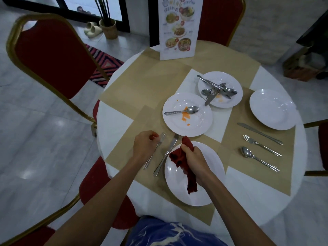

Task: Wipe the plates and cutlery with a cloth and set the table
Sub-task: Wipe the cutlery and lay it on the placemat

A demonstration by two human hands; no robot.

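Note:
My left hand (144,145) pinches a fork (154,150) just above the tan placemat, left of a knife (166,154) that lies beside the near white plate (211,174). My right hand (194,161) grips a dark red cloth (182,162) over that plate. Further in, a plate (200,125) with orange smears carries a spoon (182,110). Behind it another smeared plate (230,98) holds a pile of cutlery (215,89). At the right a clean plate (273,109) has a knife (260,133), fork (261,145) and spoon (257,158) laid beside it.
A standing menu card (177,29) is at the table's far edge. Red chairs with gold frames stand at the left (51,57), behind the table (220,18) and at the right edge (323,144). A striped rug (104,64) lies on the marble floor.

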